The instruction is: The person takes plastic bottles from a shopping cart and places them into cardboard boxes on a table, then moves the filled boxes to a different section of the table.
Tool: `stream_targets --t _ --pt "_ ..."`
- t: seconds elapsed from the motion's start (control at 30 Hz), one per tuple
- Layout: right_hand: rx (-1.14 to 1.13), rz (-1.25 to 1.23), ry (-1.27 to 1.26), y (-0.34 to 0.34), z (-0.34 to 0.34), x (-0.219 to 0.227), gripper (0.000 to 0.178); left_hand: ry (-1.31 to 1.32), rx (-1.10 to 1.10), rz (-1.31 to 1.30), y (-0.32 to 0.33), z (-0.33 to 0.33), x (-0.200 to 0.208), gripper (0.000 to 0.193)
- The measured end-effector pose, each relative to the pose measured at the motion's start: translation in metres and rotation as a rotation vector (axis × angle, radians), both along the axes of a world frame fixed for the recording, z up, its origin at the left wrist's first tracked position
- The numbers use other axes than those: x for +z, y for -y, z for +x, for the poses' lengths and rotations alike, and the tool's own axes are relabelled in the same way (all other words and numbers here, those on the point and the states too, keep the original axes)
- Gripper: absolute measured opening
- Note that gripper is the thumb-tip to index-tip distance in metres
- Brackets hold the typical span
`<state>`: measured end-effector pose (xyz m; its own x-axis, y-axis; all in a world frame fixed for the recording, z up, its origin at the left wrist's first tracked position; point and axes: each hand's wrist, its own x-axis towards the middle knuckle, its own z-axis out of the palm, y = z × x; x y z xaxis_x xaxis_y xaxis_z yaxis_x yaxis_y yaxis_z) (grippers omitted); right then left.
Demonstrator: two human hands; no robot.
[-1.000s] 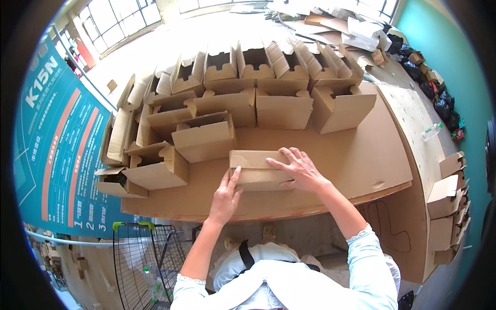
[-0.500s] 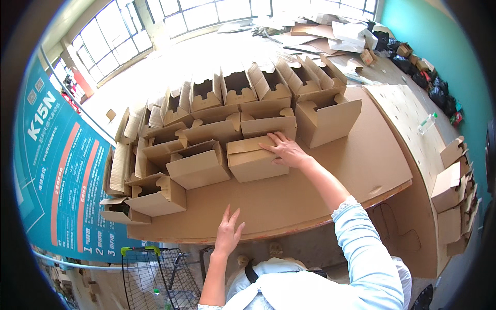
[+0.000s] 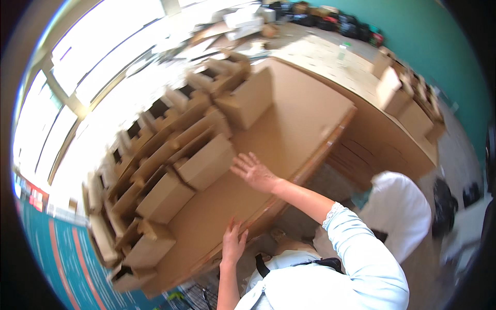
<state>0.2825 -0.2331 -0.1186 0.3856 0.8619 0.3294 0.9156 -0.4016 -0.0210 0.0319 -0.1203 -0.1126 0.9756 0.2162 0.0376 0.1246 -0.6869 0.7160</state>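
My right hand [image 3: 254, 172] is held with its fingers spread, empty, beside the right end of an open cardboard box [image 3: 207, 164] in the front row. A dark opening shows along the top of that box. My left hand [image 3: 234, 246] hovers over the front edge of the cardboard-covered table [image 3: 217, 206], fingers apart and holding nothing. To the left of the first box stands another open cardboard box [image 3: 165, 197]. Behind them, several more open boxes are packed in rows, blurred by motion. A taller open box [image 3: 247, 99] stands at the right end of the rows.
Beyond the table's right side lies a pale board [image 3: 315, 61], with several cardboard boxes [image 3: 408, 106] at its far right. A white-covered rounded seat [image 3: 400, 212] stands right of me. Flattened cardboard and black bags [image 3: 349, 26] lie along the far wall.
My view has turned to the right, so the table appears tilted. My right hand has come off the front box, whose top looked covered and now shows an opening. My left hand remains empty.
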Motion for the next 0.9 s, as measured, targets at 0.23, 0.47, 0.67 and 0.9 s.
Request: stream_targets --t 0.23,0.47,0.67,0.9 --pt "-0.410 -0.101 -0.063 0.161 -0.007 -0.001 0.049 -0.020 -0.199 -0.127 0.028 0.033 -0.017 0.037" --pt "-0.999 0.079 0.065 0.375 0.099 0.010 0.056 -0.021 -0.328 0.061 0.067 0.100 -0.024 0.048" --pt "-1.495 0.358 0.037 0.547 0.262 0.054 0.069 -0.088 -0.355 0.287 0.094 0.155 -0.046 0.070" --pt "-1.495 0.793 -0.005 0.634 0.415 0.063 0.084 -0.221 -0.380 0.595 0.098 0.166 -0.036 0.069"
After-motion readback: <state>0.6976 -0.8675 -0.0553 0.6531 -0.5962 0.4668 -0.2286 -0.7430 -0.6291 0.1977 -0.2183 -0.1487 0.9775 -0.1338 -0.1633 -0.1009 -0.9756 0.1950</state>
